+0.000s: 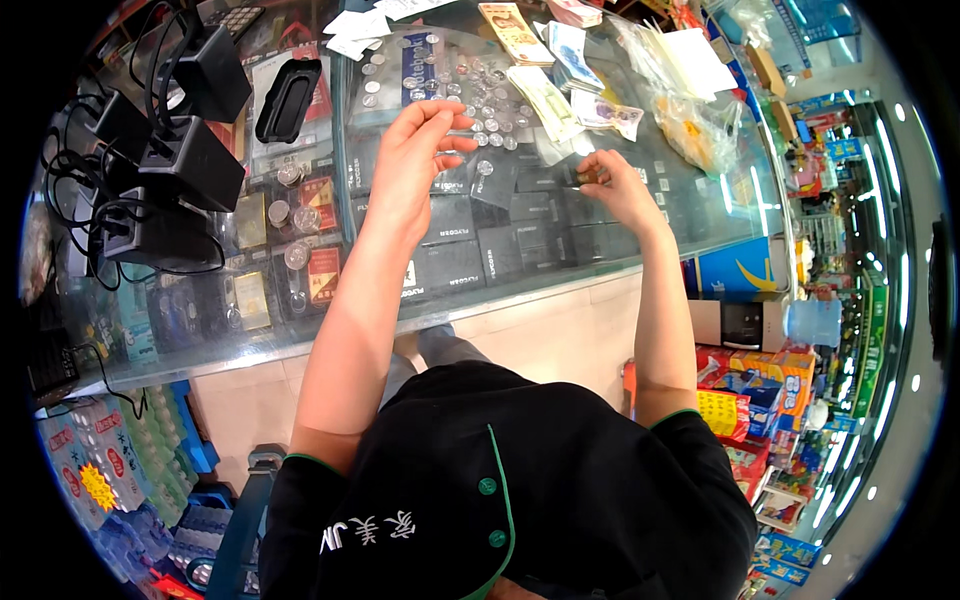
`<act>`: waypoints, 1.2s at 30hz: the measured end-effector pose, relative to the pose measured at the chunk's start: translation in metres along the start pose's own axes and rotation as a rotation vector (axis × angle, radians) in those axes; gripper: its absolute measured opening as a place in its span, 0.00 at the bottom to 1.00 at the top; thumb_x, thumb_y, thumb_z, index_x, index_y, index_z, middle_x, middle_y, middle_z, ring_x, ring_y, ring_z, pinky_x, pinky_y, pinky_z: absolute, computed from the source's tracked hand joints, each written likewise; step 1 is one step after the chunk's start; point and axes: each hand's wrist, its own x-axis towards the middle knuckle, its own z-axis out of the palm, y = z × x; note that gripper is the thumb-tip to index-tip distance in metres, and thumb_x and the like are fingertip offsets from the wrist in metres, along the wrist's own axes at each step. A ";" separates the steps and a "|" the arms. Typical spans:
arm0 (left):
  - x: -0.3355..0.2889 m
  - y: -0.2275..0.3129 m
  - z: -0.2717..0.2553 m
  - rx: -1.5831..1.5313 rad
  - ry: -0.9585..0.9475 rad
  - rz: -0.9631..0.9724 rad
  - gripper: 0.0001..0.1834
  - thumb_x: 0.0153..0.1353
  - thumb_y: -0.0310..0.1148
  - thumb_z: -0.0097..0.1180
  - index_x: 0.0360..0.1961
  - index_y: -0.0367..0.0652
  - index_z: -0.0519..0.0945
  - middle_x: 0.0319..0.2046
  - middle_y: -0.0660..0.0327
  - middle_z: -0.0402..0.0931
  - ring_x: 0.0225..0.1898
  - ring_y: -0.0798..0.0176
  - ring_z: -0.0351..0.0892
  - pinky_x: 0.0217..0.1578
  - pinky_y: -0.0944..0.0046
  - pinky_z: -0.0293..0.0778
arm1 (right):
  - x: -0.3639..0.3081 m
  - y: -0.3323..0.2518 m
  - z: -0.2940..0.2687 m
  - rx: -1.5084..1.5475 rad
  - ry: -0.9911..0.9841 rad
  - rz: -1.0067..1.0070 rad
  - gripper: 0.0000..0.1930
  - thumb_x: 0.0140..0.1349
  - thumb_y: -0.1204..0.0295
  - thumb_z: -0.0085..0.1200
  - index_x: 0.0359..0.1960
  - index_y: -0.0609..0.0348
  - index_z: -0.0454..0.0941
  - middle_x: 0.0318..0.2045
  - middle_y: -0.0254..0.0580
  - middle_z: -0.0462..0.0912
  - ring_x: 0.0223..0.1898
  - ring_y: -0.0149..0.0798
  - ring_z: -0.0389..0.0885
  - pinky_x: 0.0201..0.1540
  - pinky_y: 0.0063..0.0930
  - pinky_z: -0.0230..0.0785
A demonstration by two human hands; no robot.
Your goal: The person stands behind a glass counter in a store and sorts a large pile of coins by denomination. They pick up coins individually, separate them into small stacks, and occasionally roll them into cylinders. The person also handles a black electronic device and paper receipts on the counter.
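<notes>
Over the glass counter (520,285), my left hand (415,155) is open, its fingers bent and apart, beside many scattered coins (490,105). Nothing shows in it. To the right my right hand (615,187) has its fingers curled in toward the thumb; what they pinch, if anything, is too small to make out. Beyond it lie stacks of banknotes: a green stack (545,105), a blue stack (570,55) and an orange-brown stack (515,32). A purple note (607,113) lies by the green ones. Single coins (485,168) sit between my hands.
Black power adapters (190,165) with tangled cables crowd the counter's left. A black oblong tray (288,100) lies near them. Dark boxes (450,265) show beneath the glass. Clear plastic bags (700,130) lie at the right, paper slips (355,30) at the back. Packaged goods (760,390) stand below right.
</notes>
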 end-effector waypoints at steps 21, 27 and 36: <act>-0.008 0.002 0.006 -0.046 -0.064 -0.006 0.11 0.67 0.34 0.47 0.45 0.41 0.76 0.41 0.59 0.79 0.39 0.67 0.78 0.39 0.69 0.67 | 0.003 -0.002 0.003 -0.056 0.040 0.016 0.12 0.50 0.80 0.60 0.38 0.59 0.77 0.30 0.36 0.73 0.30 0.33 0.73 0.40 0.26 0.70; -0.007 0.002 0.010 -0.031 -0.055 -0.032 0.10 0.67 0.33 0.46 0.44 0.41 0.76 0.40 0.59 0.79 0.38 0.67 0.78 0.39 0.69 0.68 | 0.008 -0.008 -0.002 -0.256 0.012 -0.111 0.11 0.49 0.81 0.58 0.36 0.62 0.77 0.29 0.40 0.75 0.28 0.34 0.75 0.35 0.25 0.70; -0.017 -0.042 0.029 -0.244 -0.233 -0.333 0.15 0.68 0.37 0.48 0.50 0.38 0.74 0.46 0.56 0.75 0.49 0.61 0.76 0.47 0.63 0.71 | 0.000 -0.040 -0.006 -0.036 -0.060 -0.091 0.11 0.48 0.82 0.58 0.36 0.64 0.76 0.29 0.40 0.77 0.27 0.30 0.76 0.34 0.25 0.71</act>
